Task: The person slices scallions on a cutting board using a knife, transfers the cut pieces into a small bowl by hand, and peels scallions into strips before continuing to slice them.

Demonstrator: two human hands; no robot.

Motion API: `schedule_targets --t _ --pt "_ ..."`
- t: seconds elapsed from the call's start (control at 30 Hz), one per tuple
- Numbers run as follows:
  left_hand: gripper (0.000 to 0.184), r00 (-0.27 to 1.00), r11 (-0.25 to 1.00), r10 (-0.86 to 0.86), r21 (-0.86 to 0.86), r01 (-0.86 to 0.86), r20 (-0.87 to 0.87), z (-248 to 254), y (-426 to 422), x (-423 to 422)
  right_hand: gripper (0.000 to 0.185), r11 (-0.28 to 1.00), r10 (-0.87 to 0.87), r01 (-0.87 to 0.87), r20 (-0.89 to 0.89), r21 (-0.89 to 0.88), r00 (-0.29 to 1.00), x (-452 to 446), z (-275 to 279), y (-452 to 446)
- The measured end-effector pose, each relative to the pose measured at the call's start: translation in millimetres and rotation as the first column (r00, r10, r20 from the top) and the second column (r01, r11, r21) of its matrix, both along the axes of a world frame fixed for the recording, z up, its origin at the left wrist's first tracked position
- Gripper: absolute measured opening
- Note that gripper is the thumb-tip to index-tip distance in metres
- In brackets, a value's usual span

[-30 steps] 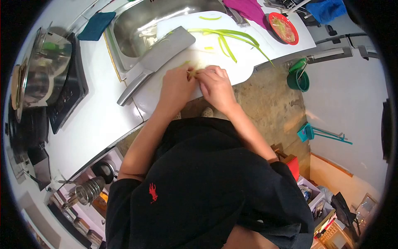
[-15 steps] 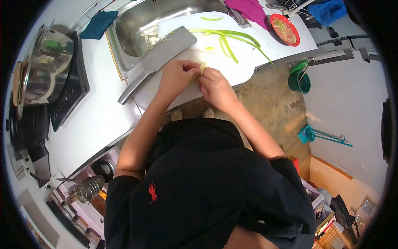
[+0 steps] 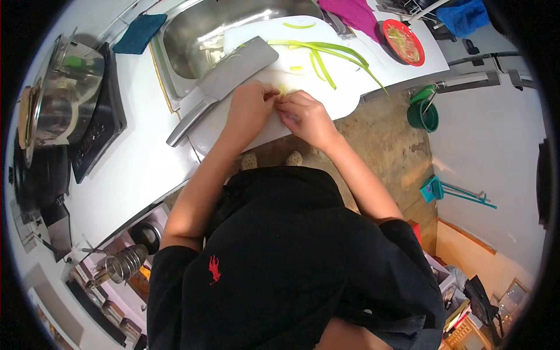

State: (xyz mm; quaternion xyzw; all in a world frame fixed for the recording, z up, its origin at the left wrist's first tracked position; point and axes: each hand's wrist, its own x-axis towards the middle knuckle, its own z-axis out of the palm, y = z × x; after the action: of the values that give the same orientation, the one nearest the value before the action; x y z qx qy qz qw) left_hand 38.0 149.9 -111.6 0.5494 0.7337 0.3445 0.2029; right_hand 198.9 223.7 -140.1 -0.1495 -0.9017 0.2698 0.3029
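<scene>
My left hand (image 3: 251,108) and my right hand (image 3: 307,118) meet over the white cutting board (image 3: 345,100), fingertips closed together. Between them shows a small pale yellow-green piece of spring onion (image 3: 283,88), partly hidden by the fingers. Beside my left hand a cleaver (image 3: 244,65) lies flat, its metal handle toward the lower left. Long spring onion leaves (image 3: 335,49) are spread on the board beyond my hands, with a few short loose pieces around them.
Behind the board is a steel sink (image 3: 186,55). A red bowl (image 3: 403,44) of shredded pale food stands at the right, near a magenta cloth (image 3: 354,16). On the left are an induction cooker (image 3: 99,131) and a steel pot (image 3: 73,99).
Both hands have shifted slightly and the fingers have turned around the spring onion piece, which shows less now. The cleaver and leaves stay in place.
</scene>
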Motion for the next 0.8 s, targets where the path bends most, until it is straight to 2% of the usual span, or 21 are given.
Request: schedule_targets --t 0.13,0.23,0.37,0.47,0.63,0.73,0.8 --pt "0.018 0.998 0.999 -0.044 -0.021 0.043 -0.044 4 -2 -1 0.021 0.998 -0.020 0.021 -0.015 0.051 1.000 0 5 -3" --pt "0.018 0.996 0.999 -0.033 0.034 0.036 -0.083 1 -3 4 0.025 0.991 -0.032 0.038 -0.044 0.130 0.999 -1 7 -5" --pt "0.022 0.999 1.000 -0.005 0.026 0.005 0.032 8 -4 7 0.027 0.981 0.041 -0.025 -0.081 0.192 0.996 -5 9 0" --pt "0.024 0.997 1.000 0.018 0.007 -0.018 0.077 13 -4 8 0.025 0.989 0.098 -0.100 0.018 0.105 0.995 -2 3 4" --pt "0.029 0.990 1.000 0.017 -0.017 -0.014 0.140 21 -8 3 0.026 0.984 0.111 -0.118 0.058 0.133 0.992 -2 6 4" --pt "0.043 0.996 0.994 -0.004 0.109 0.014 -0.088 34 -22 -37 0.028 0.985 0.106 -0.115 0.075 0.131 0.992 -1 9 3" --pt "0.055 0.955 0.999 0.028 -0.022 -0.036 -0.295 44 -42 -63 0.029 0.986 0.103 -0.112 0.079 0.127 0.992 -1 11 3"
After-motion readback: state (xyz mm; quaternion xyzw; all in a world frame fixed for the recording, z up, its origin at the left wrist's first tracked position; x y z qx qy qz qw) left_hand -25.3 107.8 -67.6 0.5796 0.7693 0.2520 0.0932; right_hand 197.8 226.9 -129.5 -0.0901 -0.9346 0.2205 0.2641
